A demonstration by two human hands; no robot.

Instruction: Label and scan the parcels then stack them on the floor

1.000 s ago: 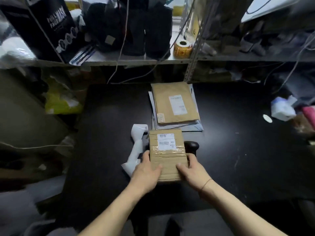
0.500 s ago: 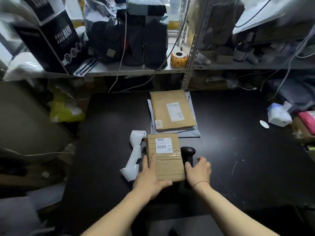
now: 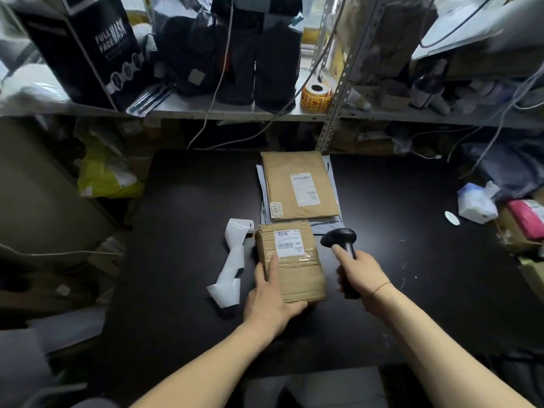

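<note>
Our left hand (image 3: 269, 301) rests flat on the taped cardboard parcel (image 3: 291, 260) mid-desk (image 3: 176, 260), fingers straight; right hand (image 3: 360, 273) grips the black scanner (image 3: 339, 237) just beside it.

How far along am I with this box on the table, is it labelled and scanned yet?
Done: the box carries a white label. In hand: your right hand grips the scanner beside the box, and your left hand rests on the box. Whether the barcode was read, I cannot tell. Left: stacking it on the floor; the envelopes behind sit on the table.
</note>
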